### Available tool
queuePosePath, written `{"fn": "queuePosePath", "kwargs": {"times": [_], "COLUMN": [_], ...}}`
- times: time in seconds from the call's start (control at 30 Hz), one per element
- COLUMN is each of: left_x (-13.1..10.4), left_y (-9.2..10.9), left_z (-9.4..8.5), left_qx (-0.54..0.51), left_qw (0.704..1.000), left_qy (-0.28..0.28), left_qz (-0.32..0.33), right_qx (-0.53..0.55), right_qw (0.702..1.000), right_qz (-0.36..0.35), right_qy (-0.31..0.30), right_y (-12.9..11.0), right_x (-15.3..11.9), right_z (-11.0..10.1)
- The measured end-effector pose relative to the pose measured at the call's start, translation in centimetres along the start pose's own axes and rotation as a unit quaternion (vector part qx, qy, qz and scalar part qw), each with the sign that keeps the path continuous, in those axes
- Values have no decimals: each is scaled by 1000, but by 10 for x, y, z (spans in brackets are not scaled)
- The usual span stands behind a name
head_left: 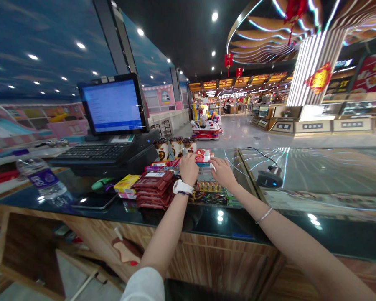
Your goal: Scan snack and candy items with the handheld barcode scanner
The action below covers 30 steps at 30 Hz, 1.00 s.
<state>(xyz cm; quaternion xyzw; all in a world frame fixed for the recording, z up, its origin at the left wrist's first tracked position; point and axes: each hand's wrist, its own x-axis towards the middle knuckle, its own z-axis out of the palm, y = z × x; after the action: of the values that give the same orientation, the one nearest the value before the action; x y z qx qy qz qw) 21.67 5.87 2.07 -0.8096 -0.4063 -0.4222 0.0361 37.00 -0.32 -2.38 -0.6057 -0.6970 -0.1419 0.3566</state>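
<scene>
My left hand, with a white watch on the wrist, reaches over the counter. Its fingers are bunched together at the left end of a small red-and-white packet; the fingertips are partly hidden. At the packet's right end is my right hand, fingers loosely bent and apart from the thumb, fingertips close to the edge. Other long, colourful packets lie left of my left hand. Nearer me sits a stack of dark red packets, beside a yellow-and-pink box. Behind stand three patterned cups with dark lids.
On the left are a monitor, a keyboard, a water bottle and a phone. A black scanner-like device with a cable rests on the glass countertop. Small goods show below my hands.
</scene>
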Motion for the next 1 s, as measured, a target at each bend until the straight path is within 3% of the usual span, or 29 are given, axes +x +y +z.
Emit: {"fn": "queuePosePath", "kwargs": {"times": [0.2, 0.67, 1.0], "left_x": [-11, -18, -21], "left_y": [2, -3, -9], "left_z": [-12, 1, 14], "left_qx": [35, 65, 32], "left_qw": [999, 996, 997], "left_qy": [-14, -54, -59], "left_qz": [38, 41, 37], "right_qx": [-20, -34, -45], "right_qw": [999, 999, 997], "right_qz": [-26, -23, -3], "right_qy": [9, 9, -66], "right_y": [-12, -8, -1], "right_x": [-7, -5, -8], "right_z": [-3, 5, 11]}}
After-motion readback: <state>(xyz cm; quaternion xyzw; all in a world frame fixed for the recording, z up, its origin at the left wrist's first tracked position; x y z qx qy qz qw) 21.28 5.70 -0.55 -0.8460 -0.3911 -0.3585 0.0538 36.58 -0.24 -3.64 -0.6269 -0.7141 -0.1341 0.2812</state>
